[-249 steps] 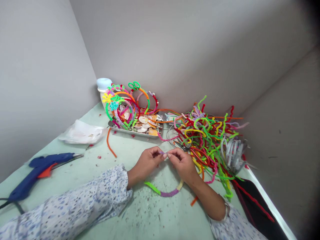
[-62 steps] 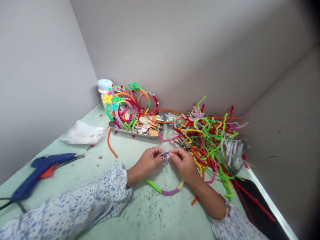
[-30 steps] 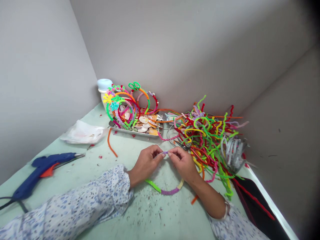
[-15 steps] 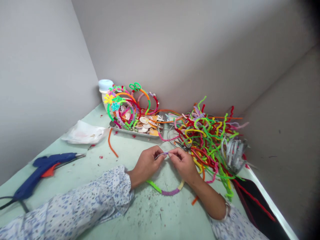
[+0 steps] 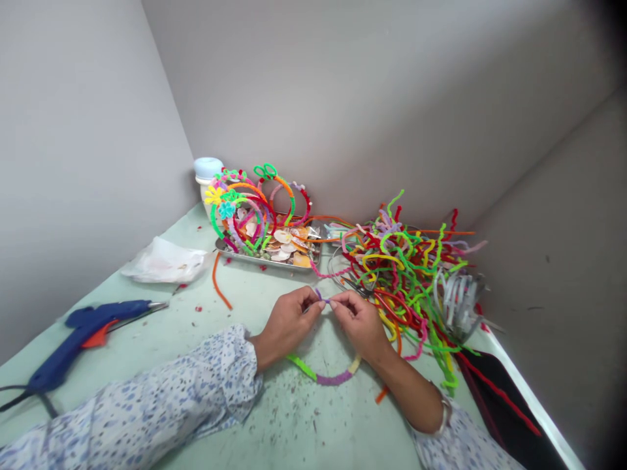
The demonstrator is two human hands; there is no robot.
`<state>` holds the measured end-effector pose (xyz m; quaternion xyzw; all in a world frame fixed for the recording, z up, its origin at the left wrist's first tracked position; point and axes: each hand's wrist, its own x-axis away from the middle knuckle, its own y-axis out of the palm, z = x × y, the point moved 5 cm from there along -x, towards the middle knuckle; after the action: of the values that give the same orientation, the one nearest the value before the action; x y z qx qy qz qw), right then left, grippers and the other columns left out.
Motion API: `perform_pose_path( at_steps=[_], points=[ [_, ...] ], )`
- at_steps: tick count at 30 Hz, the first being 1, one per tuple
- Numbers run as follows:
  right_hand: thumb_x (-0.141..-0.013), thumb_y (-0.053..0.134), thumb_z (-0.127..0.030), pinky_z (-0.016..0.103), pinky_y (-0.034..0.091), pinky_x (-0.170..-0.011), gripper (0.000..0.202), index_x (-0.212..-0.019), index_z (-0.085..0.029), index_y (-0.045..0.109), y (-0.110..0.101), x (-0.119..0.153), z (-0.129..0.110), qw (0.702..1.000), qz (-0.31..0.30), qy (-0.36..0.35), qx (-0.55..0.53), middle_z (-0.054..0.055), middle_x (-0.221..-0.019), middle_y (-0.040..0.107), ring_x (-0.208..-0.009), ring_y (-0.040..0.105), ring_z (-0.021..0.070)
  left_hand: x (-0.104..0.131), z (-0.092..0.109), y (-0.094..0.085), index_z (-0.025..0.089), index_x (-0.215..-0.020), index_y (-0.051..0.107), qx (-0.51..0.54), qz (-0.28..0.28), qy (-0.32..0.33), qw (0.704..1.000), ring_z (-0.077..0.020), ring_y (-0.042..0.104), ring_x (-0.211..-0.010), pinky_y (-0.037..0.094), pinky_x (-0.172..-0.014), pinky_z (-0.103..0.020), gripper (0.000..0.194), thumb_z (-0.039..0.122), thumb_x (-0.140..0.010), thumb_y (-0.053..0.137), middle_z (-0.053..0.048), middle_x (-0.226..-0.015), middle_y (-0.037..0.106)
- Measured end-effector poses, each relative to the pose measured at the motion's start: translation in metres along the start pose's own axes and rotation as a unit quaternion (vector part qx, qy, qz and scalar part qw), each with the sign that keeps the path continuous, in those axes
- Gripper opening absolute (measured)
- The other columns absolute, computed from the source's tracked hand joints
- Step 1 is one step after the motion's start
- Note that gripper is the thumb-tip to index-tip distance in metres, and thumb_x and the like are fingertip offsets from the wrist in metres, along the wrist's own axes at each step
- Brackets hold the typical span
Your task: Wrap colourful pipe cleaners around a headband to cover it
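Note:
Above the table my left hand and my right hand meet with their fingertips almost touching. Both pinch a thin hoop at its far side, where a purple pipe cleaner is wound round it and a short end sticks up. The near arc of the hoop shows between my wrists, wrapped in green, purple and cream. My palms and fingers hide its sides. Right of my right hand lies a tangled heap of coloured pipe cleaners. Scissors with red handles lie at the heap's near left edge.
Finished hoops with pipe-cleaner flowers stand in a metal tray of small pieces at the back. A lidded white jar is behind. On the left are a plastic bag and a blue glue gun. Grey hoops lie right.
The purple pipe cleaner's loose end now stands up between my fingertips, where before it lay low. My hands keep nearly the same place, still pinching the hoop.

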<state>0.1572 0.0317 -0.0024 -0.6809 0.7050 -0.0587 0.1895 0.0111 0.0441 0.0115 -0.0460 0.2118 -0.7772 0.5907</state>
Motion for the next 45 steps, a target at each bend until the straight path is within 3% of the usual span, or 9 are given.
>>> perform_pose_path(
  at_steps=[7,14,29,36,45],
  points=[
    [-0.079,0.053,-0.035,0.022,0.035,-0.047,0.018,-0.080,-0.018,0.059,-0.001,0.002,-0.001,1.000,0.009,-0.002,0.011,-0.002,-0.059,0.052,-0.050,0.044,0.0116,0.000,-0.001,0.001,0.016,-0.069,0.053,0.065,-0.010,-0.025,0.998,-0.0093,0.040,-0.055,0.030,-0.052,-0.020,0.024,0.036,-0.080,0.048,0.004,-0.058,0.045],
    [-0.078,0.054,-0.034,0.022,0.035,-0.048,0.017,-0.080,-0.018,0.059,-0.002,0.001,-0.001,1.000,0.013,-0.007,0.006,-0.002,-0.061,0.054,-0.051,0.044,0.0119,-0.004,-0.011,0.007,0.016,-0.067,0.050,0.150,-0.055,-0.074,0.984,-0.0074,0.036,-0.045,0.027,-0.044,-0.019,0.024,0.036,-0.078,0.050,0.006,-0.049,0.040],
    [-0.079,0.053,-0.036,0.022,0.035,-0.048,0.019,-0.079,-0.018,0.060,-0.001,-0.001,0.003,1.000,0.006,0.009,0.000,-0.001,-0.061,0.055,-0.051,0.045,0.0122,-0.007,-0.005,0.002,0.015,-0.065,0.053,0.116,-0.059,-0.061,0.990,-0.0071,0.037,-0.046,0.027,-0.045,-0.020,0.025,0.037,-0.077,0.052,0.005,-0.050,0.043],
    [-0.078,0.053,-0.037,0.022,0.035,-0.048,0.020,-0.079,-0.018,0.060,0.000,-0.001,0.001,1.000,0.001,0.007,0.013,0.000,-0.063,0.058,-0.052,0.047,0.0131,-0.008,-0.010,0.000,0.015,-0.060,0.052,0.100,-0.054,-0.106,0.988,-0.0073,0.037,-0.042,0.026,-0.042,-0.020,0.025,0.037,-0.073,0.054,0.005,-0.046,0.043],
    [-0.079,0.053,-0.034,0.023,0.038,-0.051,0.019,-0.080,-0.018,0.061,0.000,0.001,-0.004,1.000,-0.003,-0.008,0.020,-0.001,-0.063,0.057,-0.055,0.048,0.0134,-0.008,-0.012,0.003,0.015,-0.055,0.051,0.167,-0.060,-0.163,0.971,-0.0073,0.037,-0.040,0.026,-0.041,-0.021,0.018,0.027,-0.067,0.055,0.004,-0.044,0.043]
  ],
)
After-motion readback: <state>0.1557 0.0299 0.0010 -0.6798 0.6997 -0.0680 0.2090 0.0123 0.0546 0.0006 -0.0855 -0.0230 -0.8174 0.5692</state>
